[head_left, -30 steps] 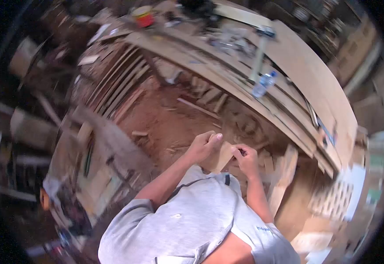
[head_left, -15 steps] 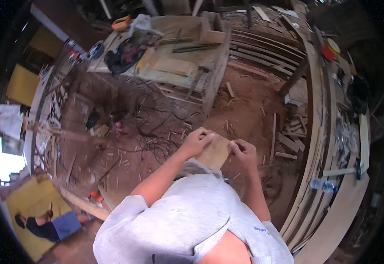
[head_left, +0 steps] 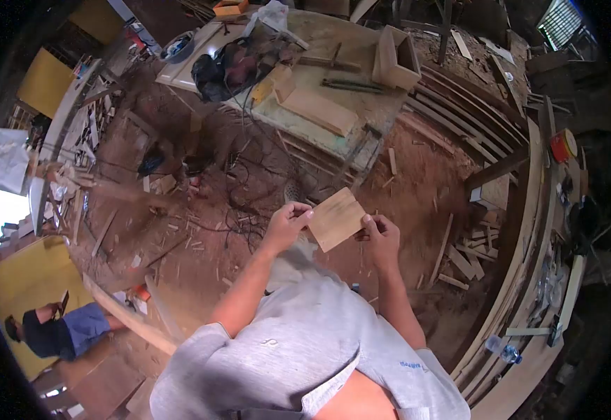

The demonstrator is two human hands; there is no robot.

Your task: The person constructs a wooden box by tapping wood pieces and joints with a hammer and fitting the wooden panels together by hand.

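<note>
Between my two hands is a small flat piece of wood (head_left: 337,220), pale brown and roughly rectangular, tilted so its broad face shows. My left hand (head_left: 289,222) pinches its left edge, with the thumb on the near face. On the opposite side, my right hand (head_left: 380,236) grips the right edge between thumb and fingers. The board is held up in front of my grey shirt (head_left: 298,336), above the dirt floor.
Ahead stands a workbench (head_left: 319,150) bearing an open wooden box (head_left: 396,59), boards and a dark bag (head_left: 211,73). Cables (head_left: 239,203) and wood scraps litter the floor. Long planks (head_left: 508,280) line the right, with plastic bottles (head_left: 503,350). A person (head_left: 53,332) is at lower left.
The piece of wood has turned and been raised away from my body, showing its whole face. Both hands still hold it. My view has shifted, and the workbench appears further right.
</note>
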